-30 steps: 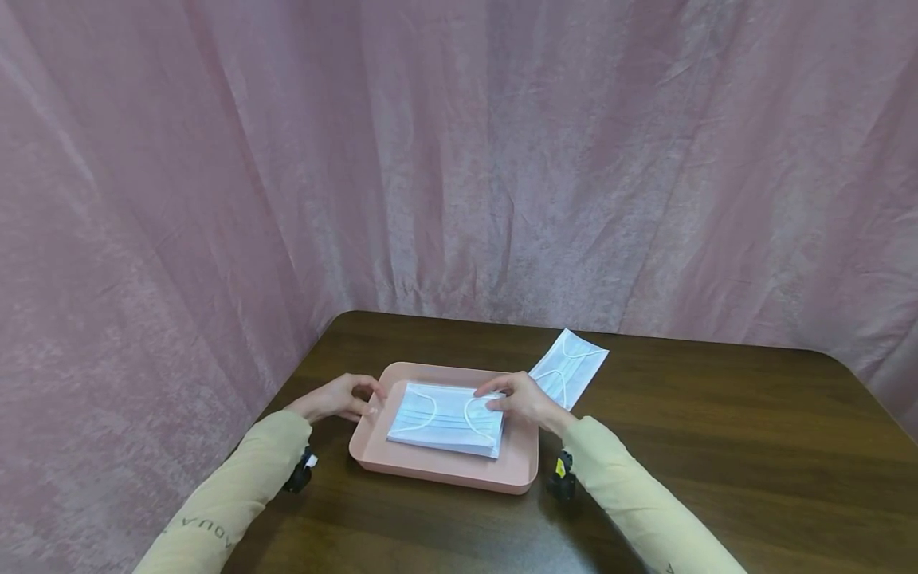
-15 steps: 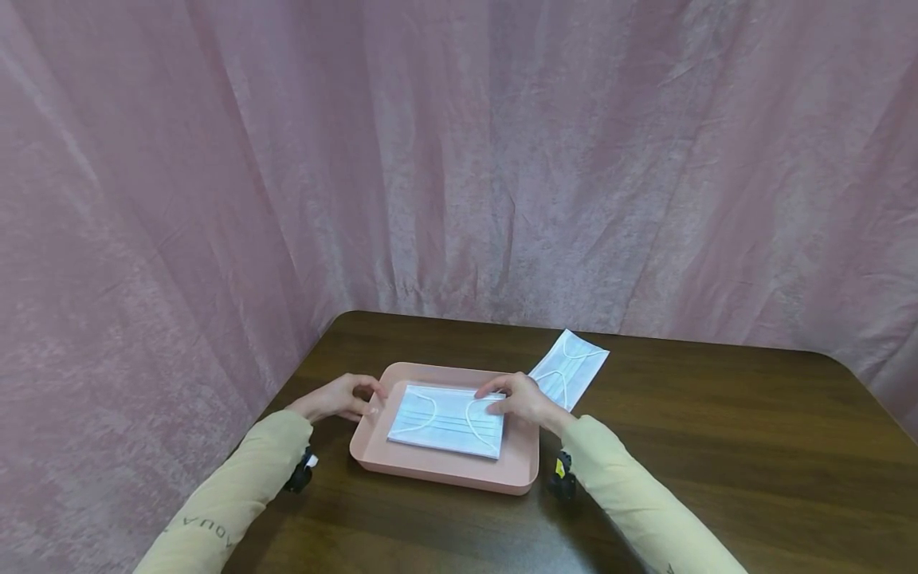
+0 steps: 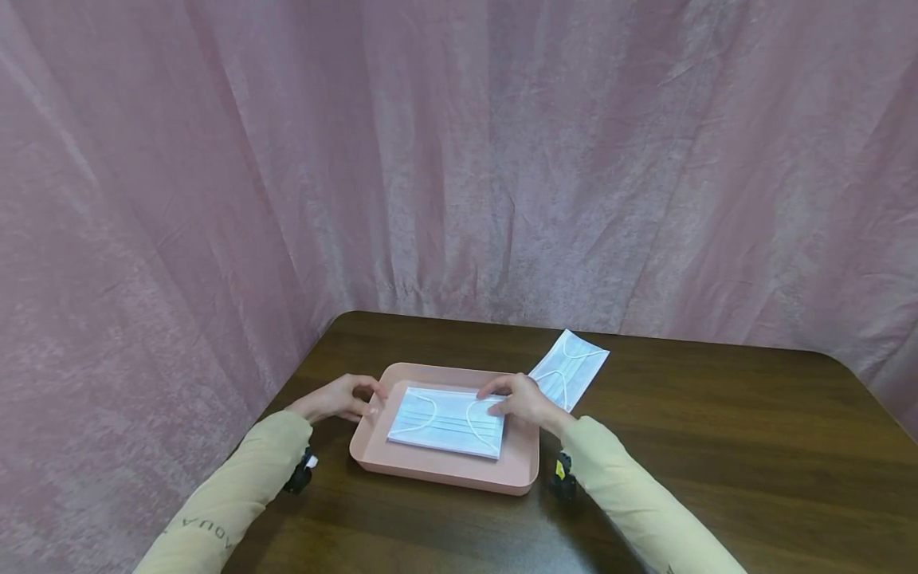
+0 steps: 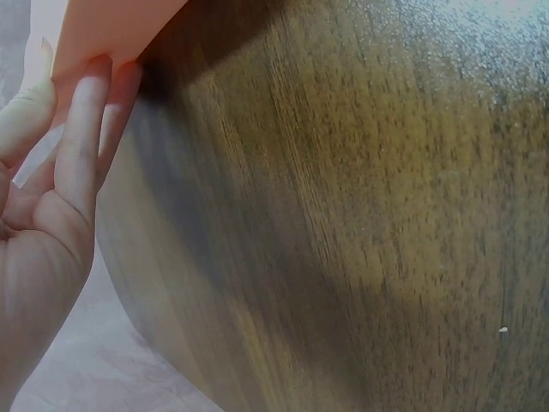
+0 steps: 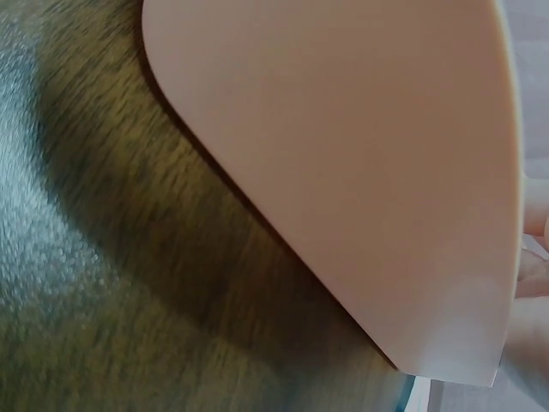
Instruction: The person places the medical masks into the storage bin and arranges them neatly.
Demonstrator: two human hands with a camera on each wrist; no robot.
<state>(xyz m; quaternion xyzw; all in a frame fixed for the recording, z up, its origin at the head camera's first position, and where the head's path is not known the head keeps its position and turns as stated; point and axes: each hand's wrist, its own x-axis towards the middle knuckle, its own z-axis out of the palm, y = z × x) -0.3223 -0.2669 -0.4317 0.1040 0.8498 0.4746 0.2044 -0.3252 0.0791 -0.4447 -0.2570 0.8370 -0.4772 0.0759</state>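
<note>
A pink tray [image 3: 437, 477] sits on the dark wooden table [image 3: 717, 446] and holds a flat stack of pale blue face masks [image 3: 437, 418]. My left hand [image 3: 337, 397] holds the tray's left rim. In the left wrist view its fingers [image 4: 81, 137] lie against the tray's outer wall [image 4: 111, 26]. My right hand [image 3: 523, 401] rests with straight fingers on the right end of the stack. The right wrist view shows mostly the tray's underside [image 5: 343, 154] over the wood.
One loose mask [image 3: 574, 367] lies on the table just beyond the tray's far right corner. A pink curtain [image 3: 459, 159] closes in the table at the back and left. Bare wood stretches to the right of the tray.
The mask stack lies a little flatter in the tray than a second ago. Both hands have hardly moved.
</note>
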